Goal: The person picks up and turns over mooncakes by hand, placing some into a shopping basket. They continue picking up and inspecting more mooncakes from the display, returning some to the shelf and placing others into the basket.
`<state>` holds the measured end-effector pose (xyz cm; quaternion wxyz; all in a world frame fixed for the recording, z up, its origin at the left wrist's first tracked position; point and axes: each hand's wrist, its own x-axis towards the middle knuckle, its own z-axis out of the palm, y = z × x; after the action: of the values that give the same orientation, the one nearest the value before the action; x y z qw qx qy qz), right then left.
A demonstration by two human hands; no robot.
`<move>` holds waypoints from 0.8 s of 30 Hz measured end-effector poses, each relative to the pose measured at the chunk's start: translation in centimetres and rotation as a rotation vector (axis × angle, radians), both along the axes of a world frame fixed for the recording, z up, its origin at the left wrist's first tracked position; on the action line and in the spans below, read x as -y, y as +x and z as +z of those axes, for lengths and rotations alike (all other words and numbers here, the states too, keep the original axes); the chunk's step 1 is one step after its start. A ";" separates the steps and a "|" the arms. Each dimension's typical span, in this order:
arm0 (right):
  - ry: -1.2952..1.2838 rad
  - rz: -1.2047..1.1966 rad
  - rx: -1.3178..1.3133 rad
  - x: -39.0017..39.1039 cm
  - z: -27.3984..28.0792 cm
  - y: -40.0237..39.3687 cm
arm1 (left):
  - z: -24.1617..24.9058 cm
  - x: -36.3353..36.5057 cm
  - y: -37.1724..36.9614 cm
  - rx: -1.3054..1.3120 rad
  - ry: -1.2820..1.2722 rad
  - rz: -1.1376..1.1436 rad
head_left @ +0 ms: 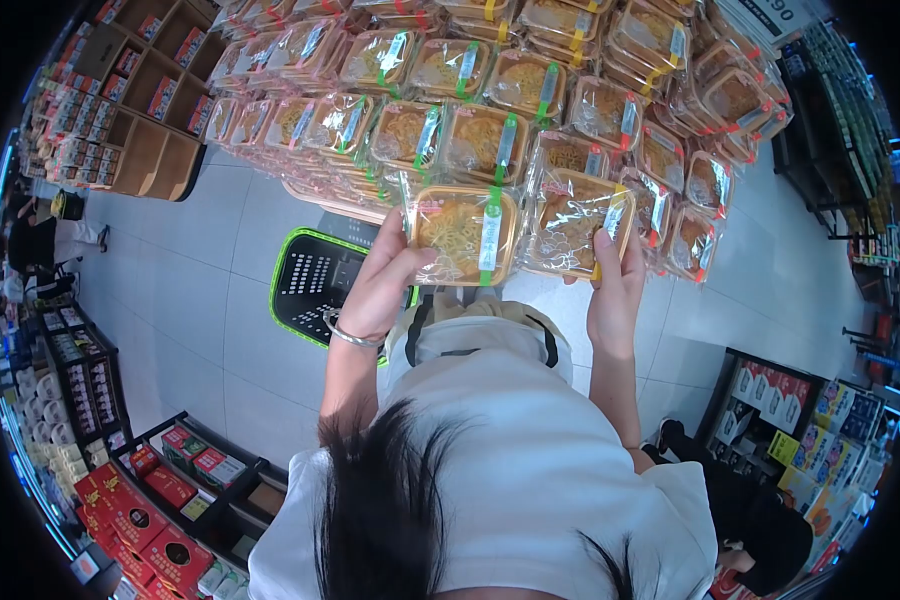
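Note:
My left hand, with a silver bangle at its wrist, is closed on the left edge of a clear-wrapped food tray that has a green strip and a white label. Pale yellow shreds or noodles show through its film. In my right hand is a second wrapped tray, gripped at its right edge, with browner contents and a yellow strip. The two trays are held side by side in front of my body. Just beyond them rises a large stack of similar packs.
A black shopping basket with a lime-green rim stands on the tiled floor at left. Wooden shelving is at upper left. Red boxes fill a lower-left display. A person in dark clothes is behind at lower right; another person is far left.

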<state>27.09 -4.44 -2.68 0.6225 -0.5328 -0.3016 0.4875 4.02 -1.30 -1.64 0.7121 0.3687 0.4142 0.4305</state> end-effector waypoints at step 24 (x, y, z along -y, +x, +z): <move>-0.012 -0.052 0.084 -1.5 -0.8 2.2 | -1.8 -4.3 -0.9 0.008 -0.072 0.054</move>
<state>29.25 -2.93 -3.48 0.6188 -0.5640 -0.3106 0.4501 3.08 2.98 -3.48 0.7149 0.3297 0.4363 0.4358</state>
